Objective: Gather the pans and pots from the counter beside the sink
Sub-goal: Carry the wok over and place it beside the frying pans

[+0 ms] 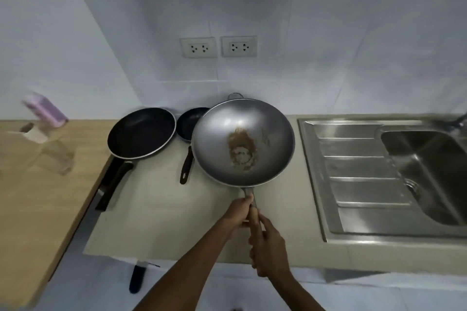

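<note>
Two hands: left hand [239,212] and right hand [267,247] both wrapped around the wok handle [252,209], fingers closed on it
Wok [243,142]: just left of the sink [394,177], brown residue in its bowl
Small black pan [190,122]: touching or under the wok's left rim
Large black pan [141,132]: further left of the wok
Risk: swinging the wok may knock the small pan, or tip residue out

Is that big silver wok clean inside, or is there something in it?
Not clean. The wok has a brown, crusty patch at the bottom of its bowl; otherwise it holds no food or liquid.
</note>
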`<state>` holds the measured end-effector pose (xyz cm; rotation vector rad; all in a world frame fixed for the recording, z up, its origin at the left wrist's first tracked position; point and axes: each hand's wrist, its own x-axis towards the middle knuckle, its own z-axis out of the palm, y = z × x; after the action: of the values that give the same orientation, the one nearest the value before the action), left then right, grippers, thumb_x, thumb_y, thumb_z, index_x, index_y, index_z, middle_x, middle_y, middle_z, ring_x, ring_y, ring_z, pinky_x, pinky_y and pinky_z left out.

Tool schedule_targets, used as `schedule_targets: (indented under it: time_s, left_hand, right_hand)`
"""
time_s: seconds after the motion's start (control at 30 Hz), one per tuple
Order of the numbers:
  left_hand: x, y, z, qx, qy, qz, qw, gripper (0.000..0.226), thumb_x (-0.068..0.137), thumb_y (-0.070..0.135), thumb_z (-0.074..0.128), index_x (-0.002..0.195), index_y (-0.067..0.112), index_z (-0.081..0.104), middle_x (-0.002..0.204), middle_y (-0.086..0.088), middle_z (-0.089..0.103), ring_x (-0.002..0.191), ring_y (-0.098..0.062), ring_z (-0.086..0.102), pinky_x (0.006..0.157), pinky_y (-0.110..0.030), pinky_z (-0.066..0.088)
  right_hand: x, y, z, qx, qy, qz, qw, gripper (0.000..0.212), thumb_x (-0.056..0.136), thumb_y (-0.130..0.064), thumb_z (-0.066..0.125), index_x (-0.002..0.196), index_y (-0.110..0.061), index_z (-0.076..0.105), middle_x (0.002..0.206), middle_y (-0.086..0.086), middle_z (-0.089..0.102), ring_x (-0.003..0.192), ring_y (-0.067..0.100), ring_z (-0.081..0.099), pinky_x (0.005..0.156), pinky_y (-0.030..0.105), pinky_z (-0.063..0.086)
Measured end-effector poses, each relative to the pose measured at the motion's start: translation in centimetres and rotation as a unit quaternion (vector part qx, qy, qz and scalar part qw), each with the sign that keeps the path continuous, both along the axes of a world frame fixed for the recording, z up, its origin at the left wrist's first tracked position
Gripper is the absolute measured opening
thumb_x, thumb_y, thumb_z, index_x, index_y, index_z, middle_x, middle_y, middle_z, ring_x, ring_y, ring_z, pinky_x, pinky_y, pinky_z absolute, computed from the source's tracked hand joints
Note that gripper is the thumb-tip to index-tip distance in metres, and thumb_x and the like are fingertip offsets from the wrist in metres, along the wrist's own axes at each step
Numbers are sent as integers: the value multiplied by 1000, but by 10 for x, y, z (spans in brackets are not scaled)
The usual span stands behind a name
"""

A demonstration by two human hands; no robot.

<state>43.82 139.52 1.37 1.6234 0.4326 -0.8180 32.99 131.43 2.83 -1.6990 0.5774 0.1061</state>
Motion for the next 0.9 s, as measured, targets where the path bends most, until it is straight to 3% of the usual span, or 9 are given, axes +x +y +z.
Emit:
schedule_targets:
  time_s: [0.1,0.23,0.37,0.5,0.6,0.7,0.83,0.9]
  left_hand:
    - [12,10,-10,9,-5,-43,999,43,107,44,39,96,12,65,103,-13,73,91,-25,69,72,-33,57]
    - [22,15,-21,0,-12,-57,998,45,108,41,38,108,5,66,115,-20,73,106,-34,71,80,-38,59]
    - [32,20,-32,-29,-10,-74,997,42,108,40,39,98,8,65,108,-19,75,89,-28,72,76,-37,59]
    - [37,22,-42,-41,0,-68,997,45,108,41,40,108,6,67,99,-13,76,76,-18,72,66,-31,58]
    - [41,21,-50,-45,-4,-59,997,41,107,41,43,106,9,69,98,-12,77,76,-18,73,68,-30,59]
    - [43,20,-55,-51,-9,-44,998,33,106,40,45,101,16,68,99,-12,76,79,-20,72,71,-31,58]
    - [44,18,-61,-52,-16,-35,998,32,105,39,48,100,16,70,97,-11,77,80,-21,72,77,-35,59]
    - [44,18,-63,-45,-23,-28,998,31,105,39,50,97,17,71,98,-12,78,82,-22,74,83,-42,60]
  right_hand:
    - [5,15,-12,0,4,-30,1000,15,96,-67,43,97,-73,56,67,1,73,45,22,67,37,31,52]
    - [10,28,-27,-14,12,-35,999,27,102,-56,41,122,-52,57,68,-1,73,47,19,67,39,29,53]
    - [16,33,-41,-56,-1,-33,998,30,101,-59,39,128,-52,52,71,-10,73,52,15,70,42,25,55]
    - [19,33,-57,-91,6,-16,996,37,104,-49,39,140,-45,46,73,-14,71,66,4,71,48,18,56]
    - [23,33,-65,-100,15,4,995,42,105,-45,35,147,-39,40,87,-11,73,66,8,72,54,19,59]
    - [27,32,-68,-106,12,18,994,59,97,-56,26,150,-32,38,104,-1,75,71,10,71,67,26,63]
    - [28,30,-72,-97,5,14,995,54,96,-56,28,146,-39,37,99,-1,74,71,13,72,69,33,64]
    - [29,29,-75,-87,2,19,996,55,96,-55,29,146,-34,38,104,-2,74,77,12,72,73,34,64]
